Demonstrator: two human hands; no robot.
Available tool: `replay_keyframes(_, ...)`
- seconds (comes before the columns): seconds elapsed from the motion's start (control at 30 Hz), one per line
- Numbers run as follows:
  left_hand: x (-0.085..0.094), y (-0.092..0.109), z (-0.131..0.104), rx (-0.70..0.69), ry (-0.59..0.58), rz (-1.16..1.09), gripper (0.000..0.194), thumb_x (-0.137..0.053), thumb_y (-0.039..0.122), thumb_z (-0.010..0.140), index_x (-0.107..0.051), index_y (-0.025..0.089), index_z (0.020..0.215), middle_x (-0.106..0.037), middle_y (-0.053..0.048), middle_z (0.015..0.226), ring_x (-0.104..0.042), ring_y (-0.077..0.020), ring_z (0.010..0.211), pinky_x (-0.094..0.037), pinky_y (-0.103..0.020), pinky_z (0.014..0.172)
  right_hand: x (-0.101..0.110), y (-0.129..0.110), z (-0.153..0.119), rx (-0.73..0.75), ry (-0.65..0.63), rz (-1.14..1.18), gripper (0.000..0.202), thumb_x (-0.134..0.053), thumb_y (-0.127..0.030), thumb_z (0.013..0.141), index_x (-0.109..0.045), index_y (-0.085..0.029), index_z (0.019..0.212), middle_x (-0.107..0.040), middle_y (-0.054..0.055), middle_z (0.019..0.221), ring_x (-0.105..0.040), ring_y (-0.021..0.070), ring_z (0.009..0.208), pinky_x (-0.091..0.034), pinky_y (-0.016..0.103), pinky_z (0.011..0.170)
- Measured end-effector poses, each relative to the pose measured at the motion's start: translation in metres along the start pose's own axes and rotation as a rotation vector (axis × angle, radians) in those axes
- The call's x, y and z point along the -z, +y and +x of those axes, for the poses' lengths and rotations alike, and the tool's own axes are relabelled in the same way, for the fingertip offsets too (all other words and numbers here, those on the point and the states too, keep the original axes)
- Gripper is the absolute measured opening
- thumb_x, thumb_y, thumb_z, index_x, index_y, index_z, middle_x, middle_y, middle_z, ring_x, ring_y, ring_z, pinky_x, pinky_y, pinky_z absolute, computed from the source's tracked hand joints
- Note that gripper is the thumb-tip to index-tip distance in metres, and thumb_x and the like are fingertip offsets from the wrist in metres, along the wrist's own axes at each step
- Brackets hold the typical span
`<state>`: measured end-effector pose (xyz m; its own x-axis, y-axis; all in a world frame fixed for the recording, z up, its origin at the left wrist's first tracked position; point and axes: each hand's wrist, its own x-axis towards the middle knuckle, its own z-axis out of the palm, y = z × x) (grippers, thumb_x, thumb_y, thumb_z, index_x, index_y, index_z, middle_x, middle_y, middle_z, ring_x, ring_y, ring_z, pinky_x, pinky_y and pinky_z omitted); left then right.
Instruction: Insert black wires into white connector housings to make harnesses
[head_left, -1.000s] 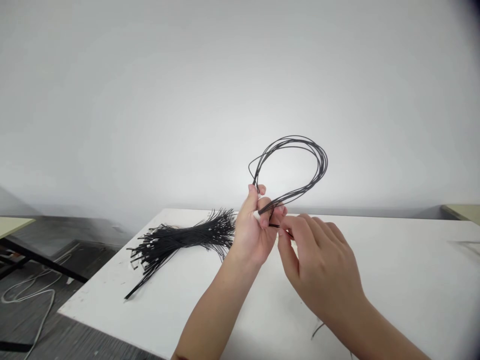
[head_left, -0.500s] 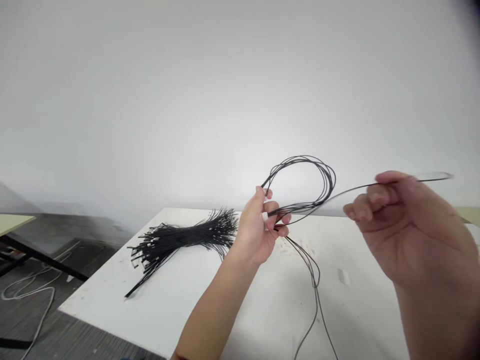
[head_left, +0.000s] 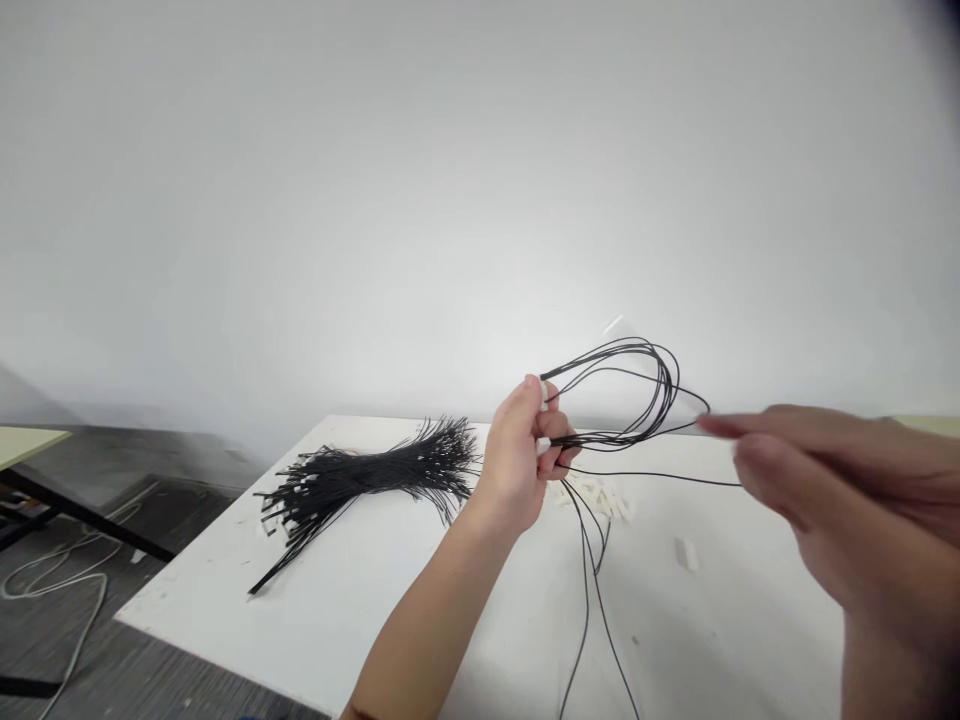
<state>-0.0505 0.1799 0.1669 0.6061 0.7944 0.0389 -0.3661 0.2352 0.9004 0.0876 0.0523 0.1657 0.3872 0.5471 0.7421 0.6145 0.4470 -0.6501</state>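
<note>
My left hand (head_left: 525, 450) is closed around looped black wires (head_left: 664, 385), gripping white connectors (head_left: 543, 445) at their ends. Loose wire ends hang below it toward the table's front. My right hand (head_left: 832, 470), slightly blurred, is at the right with its fingers pressed together on a thin black wire (head_left: 667, 475) that runs back to my left hand. Its fingertips also meet the edge of a wire loop. Left of my left wrist, a large bundle of black wires (head_left: 367, 472) with white connectors lies on the white table (head_left: 247, 640).
Behind my left hand, a small pile of white connectors (head_left: 607, 500) lies on the table, with a single white piece (head_left: 686, 553) to its right. White cables (head_left: 97, 600) lie on the floor at the left, beside another table (head_left: 30, 445). A pale wall stands behind.
My right hand has turned and lowered, its fingertips now nearer the loops. One loop is pulled out wider to the right. My left hand has shifted slightly right, and the hanging wires have swung left.
</note>
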Motion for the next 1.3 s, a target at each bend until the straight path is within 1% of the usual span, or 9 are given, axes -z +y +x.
replay_keyframes(0.07,-0.001,0.001,-0.001,-0.017,-0.013,0.023,0.037,-0.046,0.052,0.091,-0.037,0.021,0.074,-0.019,0.009,0.048,-0.021,-0.0055,0.043,-0.02,-0.015,0.042,-0.006,-0.002,0.003,0.052,-0.056,-0.089,0.014,-0.071,-0.022,0.08,-0.072,-0.033,0.089,-0.063,-0.002,0.07,-0.055,0.0116,0.061,-0.036,0.025,0.046)
replay_keyframes(0.13,-0.001,0.001,-0.001,-0.024,-0.015,0.046,0.037,-0.048,0.055,0.089,-0.04,0.021,0.078,-0.02,0.009,0.047,-0.024,-0.0063,0.043,-0.019,-0.016,0.042,-0.009,0.001,0.007,0.068,-0.121,-0.158,0.011,-0.07,-0.022,0.081,-0.071,-0.031,0.086,-0.057,-0.004,0.062,-0.048,0.0089,0.055,-0.034,0.024,0.045)
replay_keyframes(0.2,-0.001,0.001,-0.002,-0.021,-0.011,0.059,0.037,-0.051,0.057,0.087,-0.043,0.021,0.081,-0.021,0.009,0.047,-0.025,-0.0067,0.043,-0.019,-0.016,0.041,-0.011,0.004,0.008,0.038,-0.142,-0.17,0.007,-0.068,-0.023,0.082,-0.069,-0.03,0.084,-0.05,-0.005,0.057,-0.04,0.0074,0.05,-0.031,0.024,0.044)
replay_keyframes(0.3,-0.001,0.001,-0.002,-0.01,-0.015,0.064,0.038,-0.053,0.057,0.085,-0.043,0.021,0.082,-0.021,0.009,0.047,-0.025,-0.0065,0.043,-0.018,-0.016,0.041,-0.01,0.006,0.008,0.011,-0.117,-0.154,0.006,-0.068,-0.022,0.081,-0.068,-0.029,0.081,-0.046,-0.005,0.056,-0.036,0.0072,0.05,-0.029,0.024,0.044)
replay_keyframes(0.6,-0.001,0.001,-0.002,0.017,-0.037,0.072,0.04,-0.047,0.058,0.088,-0.039,0.02,0.076,-0.021,0.009,0.045,-0.023,-0.0063,0.043,-0.017,-0.016,0.041,-0.005,0.004,0.007,-0.08,-0.103,-0.079,0.008,-0.07,-0.028,0.078,-0.067,-0.025,0.071,-0.046,-0.003,0.056,-0.034,0.0075,0.05,-0.026,0.024,0.044)
replay_keyframes(0.77,-0.001,0.001,-0.003,0.03,-0.044,0.064,0.041,-0.048,0.06,0.087,-0.041,0.021,0.081,-0.021,0.01,0.045,-0.024,-0.0064,0.042,-0.017,-0.015,0.04,-0.009,0.0,0.006,-0.15,-0.032,-0.042,0.009,-0.07,-0.03,0.078,-0.069,-0.026,0.07,-0.05,-0.002,0.058,-0.035,0.0091,0.052,-0.025,0.027,0.047)
replay_keyframes(1.0,-0.002,0.001,-0.004,0.024,-0.047,0.058,0.037,-0.047,0.057,0.089,-0.043,0.021,0.083,-0.022,0.009,0.046,-0.025,-0.0065,0.042,-0.017,-0.015,0.04,-0.012,0.0,0.009,-0.174,-0.015,-0.041,0.011,-0.07,-0.03,0.077,-0.068,-0.025,0.068,-0.038,-0.002,0.052,-0.033,0.0093,0.05,-0.024,0.027,0.046)
replay_keyframes(1.2,-0.002,0.002,-0.004,0.032,-0.056,0.064,0.035,-0.043,0.054,0.091,-0.041,0.021,0.082,-0.022,0.009,0.045,-0.025,-0.0061,0.042,-0.017,-0.015,0.04,-0.012,0.002,0.012,-0.258,0.007,-0.106,0.009,-0.071,-0.03,0.075,-0.068,-0.025,0.068,-0.037,-0.003,0.052,-0.033,0.0088,0.049,-0.024,0.026,0.045)
replay_keyframes(1.3,-0.002,0.002,-0.004,0.045,-0.054,0.06,0.035,-0.042,0.054,0.092,-0.042,0.021,0.082,-0.022,0.009,0.045,-0.026,-0.0066,0.042,-0.017,-0.015,0.04,-0.012,0.002,0.014,-0.286,0.016,-0.077,0.008,-0.072,-0.029,0.074,-0.069,-0.025,0.068,-0.037,-0.003,0.052,-0.033,0.0087,0.05,-0.026,0.025,0.045)
